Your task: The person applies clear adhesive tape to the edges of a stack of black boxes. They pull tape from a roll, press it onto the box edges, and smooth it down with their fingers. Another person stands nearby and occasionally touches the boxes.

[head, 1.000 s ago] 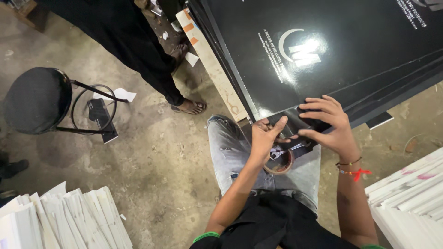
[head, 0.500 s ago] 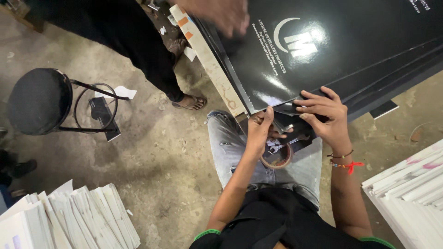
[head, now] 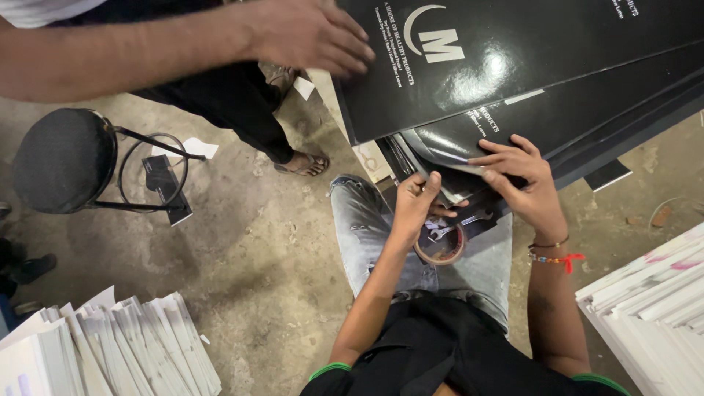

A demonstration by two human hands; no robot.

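Note:
Several large glossy black sheets (head: 557,110) with white print lie stacked in front of my knees. My left hand (head: 415,202) is curled around the near corner of one lower sheet. My right hand (head: 525,188), with a beaded bracelet and red thread at the wrist, pinches the same sheet's edge with its fingers spread over it. A brown tape roll (head: 441,248) rests on my lap just under both hands. Another person's hand (head: 312,35) presses flat on the top sheet's left edge.
That person stands at the left in dark trousers, one sandalled foot (head: 302,163) on the concrete floor. A round black stool (head: 62,158) stands at the far left. White paper stacks lie at the lower left (head: 110,345) and lower right (head: 656,308).
The other person's arm has reached in from the top left and now rests on the top sheet. My hands have stayed at the sheet's near corner, with the left one closing tighter.

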